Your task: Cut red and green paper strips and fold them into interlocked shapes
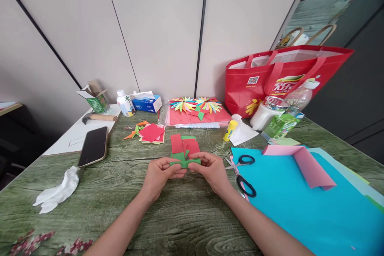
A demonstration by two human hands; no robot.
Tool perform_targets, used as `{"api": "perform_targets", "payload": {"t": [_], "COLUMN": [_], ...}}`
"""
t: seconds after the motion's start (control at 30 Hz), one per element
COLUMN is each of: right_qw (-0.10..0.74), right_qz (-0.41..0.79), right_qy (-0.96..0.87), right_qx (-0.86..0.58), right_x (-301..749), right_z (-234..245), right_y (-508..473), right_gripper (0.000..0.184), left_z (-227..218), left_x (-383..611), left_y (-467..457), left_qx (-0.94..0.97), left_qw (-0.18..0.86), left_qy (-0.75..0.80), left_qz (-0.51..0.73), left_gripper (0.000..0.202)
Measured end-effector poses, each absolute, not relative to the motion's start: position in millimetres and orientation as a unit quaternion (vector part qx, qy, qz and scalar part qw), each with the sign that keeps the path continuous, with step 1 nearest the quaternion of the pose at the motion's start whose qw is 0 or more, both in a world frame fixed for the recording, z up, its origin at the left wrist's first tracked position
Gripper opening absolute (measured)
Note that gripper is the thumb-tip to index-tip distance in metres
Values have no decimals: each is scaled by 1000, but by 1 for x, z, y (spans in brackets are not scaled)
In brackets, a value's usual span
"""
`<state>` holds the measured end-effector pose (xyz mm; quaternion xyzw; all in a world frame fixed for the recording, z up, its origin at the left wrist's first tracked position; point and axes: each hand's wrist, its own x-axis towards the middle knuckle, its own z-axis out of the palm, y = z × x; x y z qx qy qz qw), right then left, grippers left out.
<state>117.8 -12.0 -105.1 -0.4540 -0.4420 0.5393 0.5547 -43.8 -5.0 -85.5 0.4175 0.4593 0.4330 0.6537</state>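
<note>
Between my two hands is a narrow folded strip of green paper (pixel 186 164), held level just above the table. My left hand (pixel 163 172) pinches its left end between thumb and fingers. At the other end, the thumb and fingers of my right hand (pixel 211 170) grip it the same way. Right behind the strip lies a loose pile of red and green paper pieces (pixel 177 144), partly covered by my fingers. Scissors with black handles (pixel 241 168) lie spread to the right of my right hand, on the edge of a blue paper sheet (pixel 288 200).
A yellow glue stick (pixel 230 130) stands beyond the right hand. Colourful paper stars (pixel 195 105) rest on a red paper pack at the back. A red bag (pixel 249 92), a jar and a bottle stand right; a phone (pixel 94 146), hammer (pixel 100 117) and crumpled tissue (pixel 58 190) lie left.
</note>
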Motion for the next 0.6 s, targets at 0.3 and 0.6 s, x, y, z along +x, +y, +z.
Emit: {"api": "perform_targets", "payload": {"t": [0.3,0.6], "right_qw": [556,547], "right_qz": [522,525], "right_qy": [-449,-462], "right_qx": [-465,-460], "right_x": [116,114], "right_z": [-103,-105], "right_y": [-13,-15], "right_gripper": [28,20], "left_z": [-85,-84], "left_x": [-43,-45], "left_y": [-5,-5], "left_qx": [425,444], "left_qw": [649,656], "left_qy": [463,469], "left_qz": [429,391], "left_gripper": [25,32]}}
